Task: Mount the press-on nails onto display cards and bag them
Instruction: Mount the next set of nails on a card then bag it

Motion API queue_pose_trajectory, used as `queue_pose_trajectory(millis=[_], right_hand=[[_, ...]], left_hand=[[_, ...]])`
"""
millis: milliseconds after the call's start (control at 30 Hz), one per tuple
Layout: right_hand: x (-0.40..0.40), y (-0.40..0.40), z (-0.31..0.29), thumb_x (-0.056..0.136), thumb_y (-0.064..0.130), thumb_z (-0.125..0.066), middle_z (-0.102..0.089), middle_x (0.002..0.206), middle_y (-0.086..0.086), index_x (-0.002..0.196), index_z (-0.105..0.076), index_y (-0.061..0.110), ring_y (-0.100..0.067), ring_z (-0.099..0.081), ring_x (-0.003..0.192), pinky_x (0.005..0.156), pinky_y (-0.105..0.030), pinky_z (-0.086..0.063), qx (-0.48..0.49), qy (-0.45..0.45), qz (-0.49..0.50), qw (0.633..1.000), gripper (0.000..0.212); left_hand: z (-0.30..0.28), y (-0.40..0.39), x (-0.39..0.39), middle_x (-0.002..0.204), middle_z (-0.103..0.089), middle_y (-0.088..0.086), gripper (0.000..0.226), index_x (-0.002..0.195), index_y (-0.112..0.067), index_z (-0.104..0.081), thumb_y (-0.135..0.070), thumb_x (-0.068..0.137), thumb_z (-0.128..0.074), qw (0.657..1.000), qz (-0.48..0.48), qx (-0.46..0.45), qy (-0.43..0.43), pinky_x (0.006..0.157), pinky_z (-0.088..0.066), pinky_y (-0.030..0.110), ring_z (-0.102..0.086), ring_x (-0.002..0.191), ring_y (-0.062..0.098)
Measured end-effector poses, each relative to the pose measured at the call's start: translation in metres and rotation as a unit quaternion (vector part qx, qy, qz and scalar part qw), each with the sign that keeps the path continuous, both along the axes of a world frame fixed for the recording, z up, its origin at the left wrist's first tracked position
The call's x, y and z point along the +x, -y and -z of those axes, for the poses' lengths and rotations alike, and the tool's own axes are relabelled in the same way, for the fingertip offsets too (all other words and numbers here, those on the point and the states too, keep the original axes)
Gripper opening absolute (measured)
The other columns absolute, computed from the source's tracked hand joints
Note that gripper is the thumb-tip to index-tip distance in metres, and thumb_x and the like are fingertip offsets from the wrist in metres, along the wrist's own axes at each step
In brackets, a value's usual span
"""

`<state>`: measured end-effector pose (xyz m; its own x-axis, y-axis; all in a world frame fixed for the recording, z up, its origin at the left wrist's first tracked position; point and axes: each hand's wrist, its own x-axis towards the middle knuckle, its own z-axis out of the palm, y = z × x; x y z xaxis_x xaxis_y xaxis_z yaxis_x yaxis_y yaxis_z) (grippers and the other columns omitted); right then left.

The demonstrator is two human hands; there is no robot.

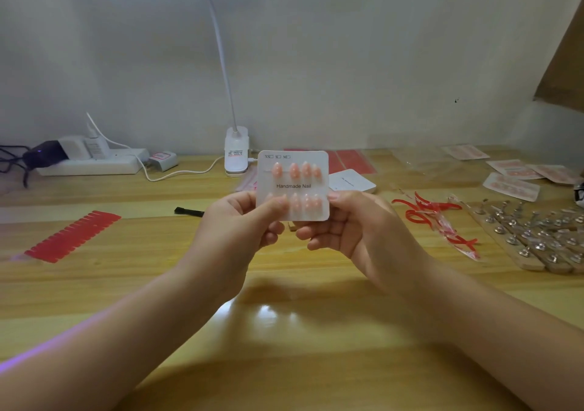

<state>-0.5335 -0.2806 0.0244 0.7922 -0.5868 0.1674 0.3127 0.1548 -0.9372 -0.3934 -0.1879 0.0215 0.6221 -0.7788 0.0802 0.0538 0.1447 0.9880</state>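
At the centre of the frame, raised above the wooden table, I hold a square white display card with rounded corners carrying two rows of glossy peach-pink pointed press-on nails. My left hand pinches its lower left edge, thumb over the lower row; my right hand pinches the right edge. It reads "Handmade Nail", with "XS", "S", "M" checkboxes along the top.

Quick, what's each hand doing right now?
Left hand: grips the display card at its lower left corner.
Right hand: pinches the same card at its right edge.
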Motion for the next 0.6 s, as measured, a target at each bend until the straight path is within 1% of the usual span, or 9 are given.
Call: queue_pose_trajectory(millis=[133, 233, 267, 333, 400, 467, 533, 600], right_hand=[[-0.0003, 0.001, 0.0018, 0.082, 0.025, -0.051, -0.07, 0.083, -0.02, 0.1, -0.066, -0.003, -0.023, -0.067, 0.067, 0.057, -0.029, -0.054, -0.009, -0.003, 0.001, 1.0, 0.037], [-0.0002, 0.0003, 0.0039, 0.086, 0.027, -0.061, -0.07, 0.083, -0.019, 0.095, -0.069, -0.002, -0.021, -0.067, 0.066, 0.056, -0.026, -0.054, -0.024, -0.012, 0.013, 1.0, 0.031], [-0.0002, 0.0002, 0.0047, 0.087, 0.027, -0.065, -0.07, 0.081, -0.017, 0.096, -0.07, -0.001, -0.021, -0.067, 0.066, 0.056, -0.026, -0.054, -0.03, -0.016, 0.019, 0.999, 0.03], [-0.0001, 0.001, 0.0069, 0.088, 0.023, -0.064, -0.071, 0.078, -0.012, 0.096, -0.07, 0.001, -0.019, -0.068, 0.066, 0.056, -0.024, -0.054, -0.049, -0.028, 0.034, 0.998, 0.024], [0.0001, 0.0017, 0.0081, 0.092, 0.016, -0.06, -0.072, 0.077, -0.012, 0.095, -0.071, 0.003, -0.018, -0.068, 0.066, 0.057, -0.023, -0.054, -0.067, -0.042, 0.049, 0.996, 0.017], [0.0001, 0.0028, 0.0096, 0.094, 0.015, -0.058, -0.072, 0.079, -0.014, 0.094, -0.071, 0.004, -0.018, -0.068, 0.066, 0.057, -0.023, -0.054, -0.079, -0.05, 0.058, 0.994, 0.017], [-0.0008, 0.0029, 0.0096, 0.093, 0.017, -0.059, -0.072, 0.077, -0.014, 0.092, -0.072, 0.004, -0.02, -0.069, 0.067, 0.057, -0.023, -0.055, -0.093, -0.054, 0.058, 0.992, 0.018], [-0.0015, 0.0032, 0.0102, 0.093, 0.017, -0.058, -0.072, 0.073, -0.012, 0.091, -0.072, 0.005, -0.021, -0.07, 0.066, 0.058, -0.024, -0.056, -0.115, -0.062, 0.061, 0.99, 0.018]], left_hand=[[0.0001, -0.0005, -0.0002, 0.059, -0.06, -0.002, 0.018, 0.065, -0.019, -0.074, -0.013, 0.082, -0.072, 1.0, -0.005, -0.009, 0.007, 0.054, -0.046, 0.021, -0.05, 0.048, 0.007], [-0.0008, -0.0026, -0.0014, 0.064, -0.064, -0.001, 0.006, 0.082, -0.015, -0.073, -0.01, 0.083, -0.07, 1.0, 0.007, -0.012, 0.006, 0.054, -0.048, 0.021, -0.052, 0.051, 0.008], [-0.0005, -0.0026, -0.0014, 0.066, -0.066, -0.001, 0.009, 0.09, -0.016, -0.071, -0.009, 0.084, -0.069, 1.0, 0.006, -0.007, 0.016, 0.054, -0.049, 0.02, -0.054, 0.052, 0.008], [0.0, -0.0026, -0.0009, 0.068, -0.069, -0.002, 0.019, 0.101, -0.018, -0.066, -0.008, 0.084, -0.067, 0.999, 0.002, 0.001, 0.037, 0.054, -0.05, 0.019, -0.059, 0.055, 0.008], [-0.0004, -0.0037, -0.0005, 0.068, -0.069, -0.003, 0.017, 0.099, -0.017, -0.068, -0.007, 0.086, -0.064, 0.999, 0.011, -0.003, 0.045, 0.054, -0.05, 0.02, -0.061, 0.057, 0.008], [0.0007, -0.0053, -0.0003, 0.069, -0.07, -0.003, 0.014, 0.091, -0.019, -0.072, -0.01, 0.088, -0.061, 0.999, 0.028, -0.008, 0.041, 0.055, -0.05, 0.02, -0.062, 0.059, 0.008], [0.0028, -0.0057, 0.0007, 0.071, -0.071, -0.003, 0.01, 0.09, -0.02, -0.073, -0.016, 0.088, -0.064, 0.998, 0.032, -0.006, 0.051, 0.055, -0.05, 0.019, -0.062, 0.06, 0.007], [0.0052, -0.0046, 0.0021, 0.071, -0.071, -0.003, 0.007, 0.09, -0.019, -0.073, -0.017, 0.085, -0.068, 0.997, 0.023, -0.002, 0.072, 0.056, -0.049, 0.018, -0.06, 0.059, 0.005]])
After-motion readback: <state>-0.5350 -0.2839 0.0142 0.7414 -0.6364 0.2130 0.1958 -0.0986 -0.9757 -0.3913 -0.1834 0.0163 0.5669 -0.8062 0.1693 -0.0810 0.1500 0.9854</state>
